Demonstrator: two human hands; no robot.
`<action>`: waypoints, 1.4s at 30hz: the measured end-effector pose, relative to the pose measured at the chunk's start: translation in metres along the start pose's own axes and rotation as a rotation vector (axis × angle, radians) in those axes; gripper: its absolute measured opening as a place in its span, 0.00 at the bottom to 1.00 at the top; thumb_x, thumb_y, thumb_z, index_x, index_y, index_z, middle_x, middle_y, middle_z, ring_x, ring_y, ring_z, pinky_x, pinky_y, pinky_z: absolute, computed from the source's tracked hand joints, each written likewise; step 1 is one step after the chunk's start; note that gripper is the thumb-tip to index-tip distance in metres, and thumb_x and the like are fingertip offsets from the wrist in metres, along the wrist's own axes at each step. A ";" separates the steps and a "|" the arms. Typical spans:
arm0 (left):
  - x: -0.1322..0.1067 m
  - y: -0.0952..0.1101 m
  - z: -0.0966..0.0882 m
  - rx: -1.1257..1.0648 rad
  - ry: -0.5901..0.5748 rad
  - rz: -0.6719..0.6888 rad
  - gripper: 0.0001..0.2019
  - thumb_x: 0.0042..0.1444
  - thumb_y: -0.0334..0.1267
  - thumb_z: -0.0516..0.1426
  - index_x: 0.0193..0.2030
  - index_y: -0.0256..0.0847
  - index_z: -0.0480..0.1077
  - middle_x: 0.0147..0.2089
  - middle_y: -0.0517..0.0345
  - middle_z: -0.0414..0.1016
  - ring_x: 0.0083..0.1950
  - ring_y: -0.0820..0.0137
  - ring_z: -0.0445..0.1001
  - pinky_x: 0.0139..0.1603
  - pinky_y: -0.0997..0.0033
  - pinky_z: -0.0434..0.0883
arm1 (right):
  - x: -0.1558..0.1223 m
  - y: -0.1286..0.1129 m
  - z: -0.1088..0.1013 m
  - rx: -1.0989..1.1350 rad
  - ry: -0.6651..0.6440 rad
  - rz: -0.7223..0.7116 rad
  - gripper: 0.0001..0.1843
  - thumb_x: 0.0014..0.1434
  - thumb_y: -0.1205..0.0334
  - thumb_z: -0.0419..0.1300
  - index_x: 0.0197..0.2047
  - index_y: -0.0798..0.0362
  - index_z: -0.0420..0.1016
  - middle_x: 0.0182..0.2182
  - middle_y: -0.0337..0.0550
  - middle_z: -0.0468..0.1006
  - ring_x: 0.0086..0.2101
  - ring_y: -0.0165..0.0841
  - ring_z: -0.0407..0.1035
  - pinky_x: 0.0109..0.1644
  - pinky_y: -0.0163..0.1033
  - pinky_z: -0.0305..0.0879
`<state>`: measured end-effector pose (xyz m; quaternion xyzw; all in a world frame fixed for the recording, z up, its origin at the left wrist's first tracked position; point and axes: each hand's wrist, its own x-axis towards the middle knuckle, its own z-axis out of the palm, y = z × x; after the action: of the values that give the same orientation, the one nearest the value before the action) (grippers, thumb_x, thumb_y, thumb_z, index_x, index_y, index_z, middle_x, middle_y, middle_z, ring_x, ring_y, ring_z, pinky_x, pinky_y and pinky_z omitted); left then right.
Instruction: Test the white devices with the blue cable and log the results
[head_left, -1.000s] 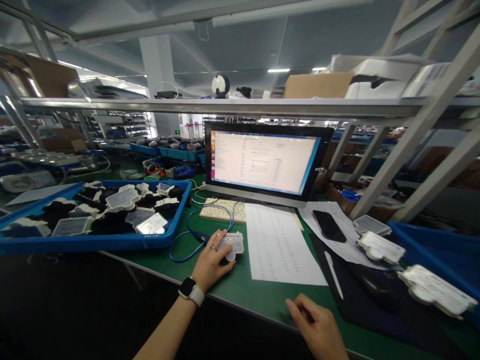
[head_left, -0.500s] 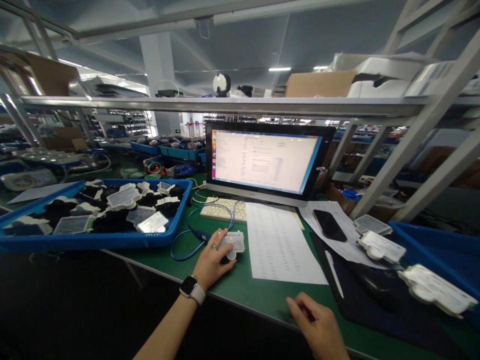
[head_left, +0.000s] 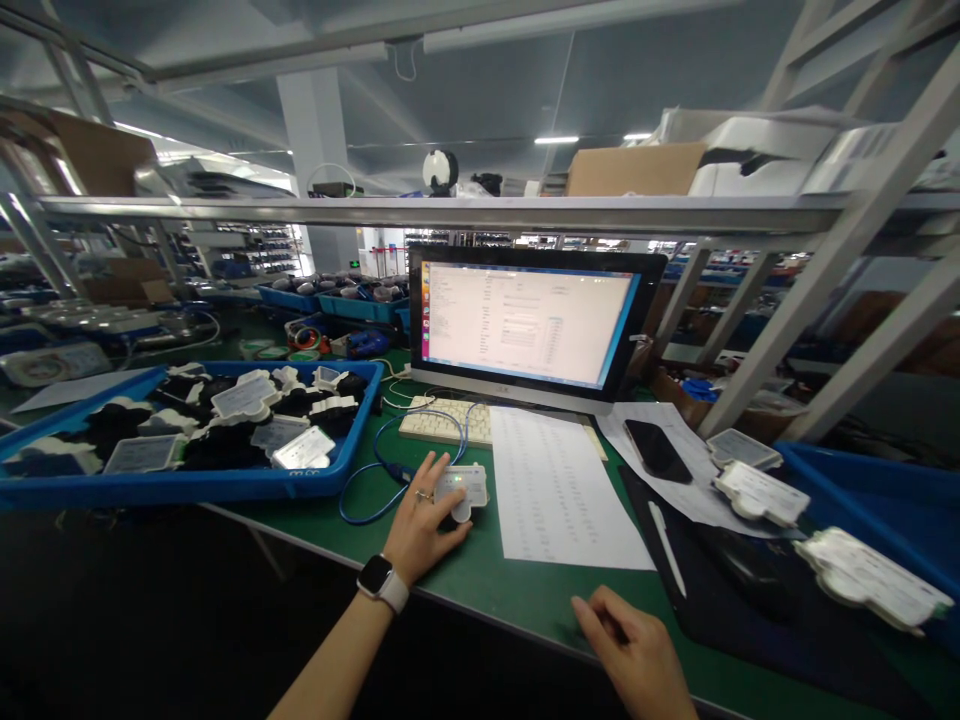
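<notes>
My left hand, with a smartwatch on the wrist, is closed around a small white device on the green bench; a green light glows on the device's top. A blue cable runs from the device in a loop. My right hand rests on the bench near its front edge, fingers loosely curled with nothing in them, just below a printed sheet. A monitor with a lit window stands behind, and a keyboard lies in front of it.
A blue tray of several white and black devices sits at the left. At the right lie a phone, a pen, a black mat with a mouse, white devices and a blue bin. A shelf runs overhead.
The light on the device under my left hand has turned from red to green. Both hands stay in nearly the same place.
</notes>
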<state>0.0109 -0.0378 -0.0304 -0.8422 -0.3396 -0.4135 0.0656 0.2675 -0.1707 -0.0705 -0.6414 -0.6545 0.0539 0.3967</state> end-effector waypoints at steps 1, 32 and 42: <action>0.001 0.001 -0.002 0.019 0.023 0.001 0.17 0.49 0.38 0.61 0.47 0.42 0.69 0.64 0.44 0.53 0.67 0.50 0.48 0.59 0.45 0.61 | 0.000 0.000 0.000 -0.001 0.003 0.001 0.24 0.59 0.45 0.51 0.19 0.52 0.61 0.13 0.32 0.57 0.16 0.26 0.55 0.22 0.32 0.51; 0.041 -0.030 -0.022 -0.860 0.178 -1.194 0.13 0.49 0.42 0.60 0.34 0.36 0.63 0.23 0.64 0.62 0.20 0.79 0.61 0.19 0.79 0.58 | 0.008 -0.014 -0.006 0.047 -0.005 0.007 0.28 0.58 0.40 0.48 0.17 0.51 0.61 0.12 0.33 0.59 0.16 0.27 0.56 0.21 0.32 0.51; 0.032 -0.004 -0.030 -1.117 0.189 -0.969 0.30 0.45 0.41 0.63 0.56 0.42 0.60 0.44 0.54 0.71 0.41 0.70 0.73 0.37 0.73 0.71 | 0.008 -0.016 -0.007 0.045 -0.021 0.047 0.27 0.58 0.39 0.48 0.18 0.51 0.61 0.12 0.33 0.59 0.16 0.27 0.56 0.22 0.32 0.51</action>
<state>0.0030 -0.0300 0.0125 -0.4668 -0.4050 -0.5778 -0.5331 0.2600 -0.1697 -0.0531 -0.6469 -0.6419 0.0850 0.4027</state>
